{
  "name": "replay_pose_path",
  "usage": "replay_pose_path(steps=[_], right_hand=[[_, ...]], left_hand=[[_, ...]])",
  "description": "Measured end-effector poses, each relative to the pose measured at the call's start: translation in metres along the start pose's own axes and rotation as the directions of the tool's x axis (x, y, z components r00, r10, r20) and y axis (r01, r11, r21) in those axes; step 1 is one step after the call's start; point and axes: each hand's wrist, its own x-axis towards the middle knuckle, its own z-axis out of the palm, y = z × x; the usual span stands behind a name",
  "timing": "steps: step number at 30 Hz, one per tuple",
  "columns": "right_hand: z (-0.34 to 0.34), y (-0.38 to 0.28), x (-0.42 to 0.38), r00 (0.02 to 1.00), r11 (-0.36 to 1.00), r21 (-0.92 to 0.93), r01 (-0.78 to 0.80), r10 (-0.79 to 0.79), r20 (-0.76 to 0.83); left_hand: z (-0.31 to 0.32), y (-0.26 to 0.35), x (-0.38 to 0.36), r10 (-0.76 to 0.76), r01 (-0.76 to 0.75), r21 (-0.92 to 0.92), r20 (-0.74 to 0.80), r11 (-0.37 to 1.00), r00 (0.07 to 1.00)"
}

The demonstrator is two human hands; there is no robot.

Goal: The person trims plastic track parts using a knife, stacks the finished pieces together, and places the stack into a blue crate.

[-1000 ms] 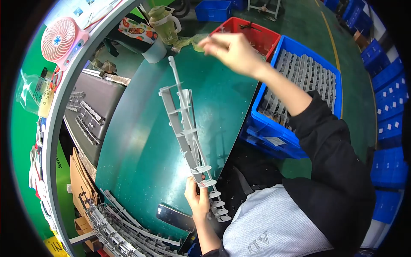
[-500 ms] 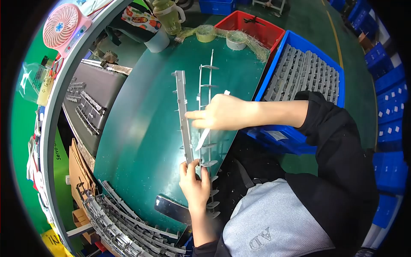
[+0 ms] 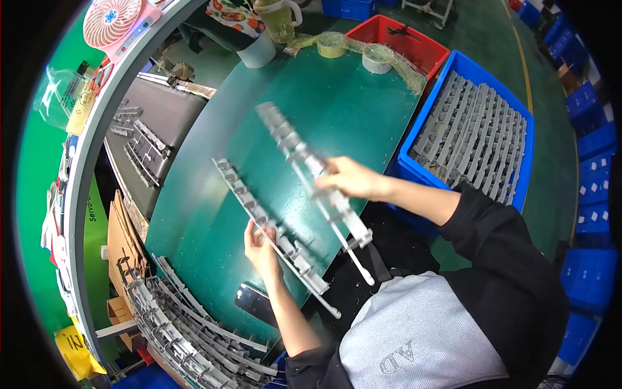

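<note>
My left hand [image 3: 260, 249] is closed around a long grey toothed strip [image 3: 241, 192], which slants over the green table top [image 3: 194, 188] with its lower end towards my body. My right hand [image 3: 346, 178] grips a second grey strip [image 3: 285, 136], blurred by motion and raised above the table, with a thin rod [image 3: 335, 230] along its lower part. The two strips are apart and roughly parallel. Below my left forearm a dark phone [image 3: 254, 302] lies on the table.
A blue crate [image 3: 476, 123] of grey strips stands at the right, beside a red bin [image 3: 414, 45]. More strips [image 3: 188, 324] are stacked at the lower left. Tape rolls [image 3: 332, 45] sit at the far edge. A conveyor [image 3: 175, 117] with parts runs at the left.
The strip and rod piece that stood upright side by side are now two separate slanted strips, one in each hand. My left hand moved left; my right moved slightly right. The view shifted.
</note>
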Motion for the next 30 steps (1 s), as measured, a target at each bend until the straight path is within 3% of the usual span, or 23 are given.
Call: replay_pose_path(steps=[1, 2, 3, 8, 13, 19, 21, 23, 24, 28, 30], right_hand=[[0.015, 0.003, 0.000, 1.000, 1.000, 0.006, -0.004, 0.004, 0.003], [0.031, 0.007, 0.000, 0.996, 0.990, 0.138, -0.019, 0.006, 0.092], [0.042, 0.008, 0.001, 0.984, 0.963, 0.264, -0.044, -0.005, 0.179], [0.059, -0.026, -0.003, 0.960, 0.909, 0.326, -0.261, 0.208, 0.189], [0.060, -0.012, 0.006, 0.950, 0.895, 0.335, -0.295, 0.235, 0.206], [0.053, 0.002, 0.012, 0.945, 0.913, 0.272, -0.306, 0.255, 0.207], [0.050, 0.041, 0.029, 0.983, 0.985, 0.141, -0.097, 0.073, 0.169], [0.045, 0.064, 0.041, 0.981, 0.993, 0.003, 0.118, -0.117, 0.158], [0.043, 0.061, 0.041, 0.980, 0.993, 0.005, 0.122, -0.121, 0.157], [0.037, 0.054, 0.040, 0.948, 1.000, 0.014, 0.003, -0.007, 0.319], [0.019, 0.060, 0.056, 0.948, 0.998, 0.065, 0.023, -0.042, 0.314]], left_hand=[[0.005, 0.002, 0.003, 0.005, -0.005, -0.107, 0.001, 0.994, 1.000], [0.012, 0.020, 0.001, -0.058, 0.088, -0.368, 0.091, 0.926, 0.994], [0.017, 0.033, 0.001, -0.094, 0.192, -0.593, 0.192, 0.782, 0.977], [0.023, 0.051, 0.012, -0.169, 0.367, -0.685, 0.341, 0.629, 0.925], [0.028, 0.039, 0.014, -0.100, 0.311, -0.732, 0.317, 0.606, 0.943], [0.030, 0.043, 0.008, -0.207, 0.306, -0.614, 0.228, 0.728, 0.951], [0.025, 0.019, 0.011, -0.076, 0.086, -0.170, 0.066, 0.982, 0.995], [0.024, 0.003, 0.015, 0.125, -0.112, 0.348, -0.016, 0.931, 0.992], [0.026, 0.005, 0.017, 0.129, -0.116, 0.349, -0.015, 0.930, 0.991], [0.042, 0.010, 0.015, -0.041, 0.041, 0.008, 0.034, 0.999, 0.999], [0.052, 0.024, 0.029, -0.064, 0.066, -0.034, 0.054, 0.997, 0.996]])
